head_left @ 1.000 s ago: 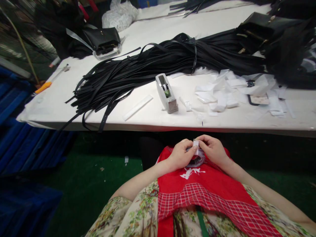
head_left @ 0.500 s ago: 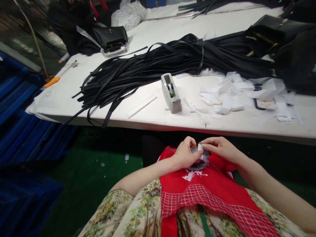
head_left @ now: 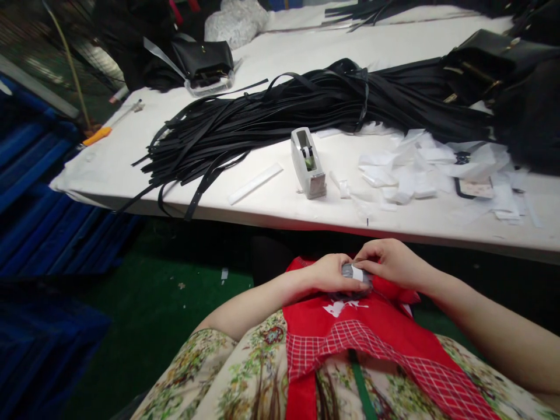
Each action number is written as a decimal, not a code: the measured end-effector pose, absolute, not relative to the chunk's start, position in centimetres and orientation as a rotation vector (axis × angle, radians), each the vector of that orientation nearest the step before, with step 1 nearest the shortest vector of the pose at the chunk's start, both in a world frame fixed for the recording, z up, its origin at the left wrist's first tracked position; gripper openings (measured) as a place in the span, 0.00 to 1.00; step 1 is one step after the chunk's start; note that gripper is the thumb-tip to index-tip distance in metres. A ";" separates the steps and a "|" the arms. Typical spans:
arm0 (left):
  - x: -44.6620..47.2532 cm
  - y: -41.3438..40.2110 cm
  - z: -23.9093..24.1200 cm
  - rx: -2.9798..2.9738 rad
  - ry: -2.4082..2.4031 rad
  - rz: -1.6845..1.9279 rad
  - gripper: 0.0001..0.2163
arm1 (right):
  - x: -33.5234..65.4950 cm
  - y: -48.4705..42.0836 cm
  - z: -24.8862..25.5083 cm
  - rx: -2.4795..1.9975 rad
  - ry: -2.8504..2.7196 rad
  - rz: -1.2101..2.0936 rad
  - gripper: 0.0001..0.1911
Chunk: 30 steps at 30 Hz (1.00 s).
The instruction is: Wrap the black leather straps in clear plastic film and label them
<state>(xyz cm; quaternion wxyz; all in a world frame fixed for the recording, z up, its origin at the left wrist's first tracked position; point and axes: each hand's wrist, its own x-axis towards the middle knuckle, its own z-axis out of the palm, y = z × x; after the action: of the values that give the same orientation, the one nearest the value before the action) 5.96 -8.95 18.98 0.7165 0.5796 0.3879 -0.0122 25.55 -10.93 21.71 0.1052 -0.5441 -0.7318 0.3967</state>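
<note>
White worktable fills the upper view, heaped with a long bundle of black straps. A grey tape dispenser stands near the front edge. A flat white strip lies to one side of it and a litter of white paper scraps to the other. A black handbag sits at the far corner.

Below the table edge, over a red apron on the person's lap, both hands meet. The left hand is curled round a small grey item, mostly hidden in the fingers. The right hand has its fingertips pressed together on a white tab at the item's end. Green floor and blue crates lie to the left.
</note>
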 end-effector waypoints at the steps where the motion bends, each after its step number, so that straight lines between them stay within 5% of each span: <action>1: 5.8 -8.7 18.9 1.224 0.804 -0.058 0.19 | 25.3 -11.2 21.9 -1.571 -2.261 0.993 0.09; 5: 5.6 -8.1 18.4 1.095 0.750 0.056 0.18 | 24.8 -12.3 22.0 -1.322 -2.543 0.307 0.12; 9: 5.8 -8.0 17.8 1.094 0.832 0.233 0.19 | 24.9 -12.7 21.5 -1.168 -2.622 0.057 0.13; 21: 5.1 -5.9 18.9 0.698 0.789 0.545 0.16 | 23.3 -12.5 19.9 -1.252 -2.598 -0.075 0.28; 30: 2.6 -5.7 18.9 0.703 0.781 0.724 0.21 | 24.3 -3.3 21.4 -1.387 -1.991 0.243 0.16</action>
<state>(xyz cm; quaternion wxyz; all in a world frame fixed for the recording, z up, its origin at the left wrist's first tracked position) 2.55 -5.69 18.91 0.8032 0.3282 0.3647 0.3379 24.32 -3.26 21.42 0.3443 -0.5340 -0.7665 0.0936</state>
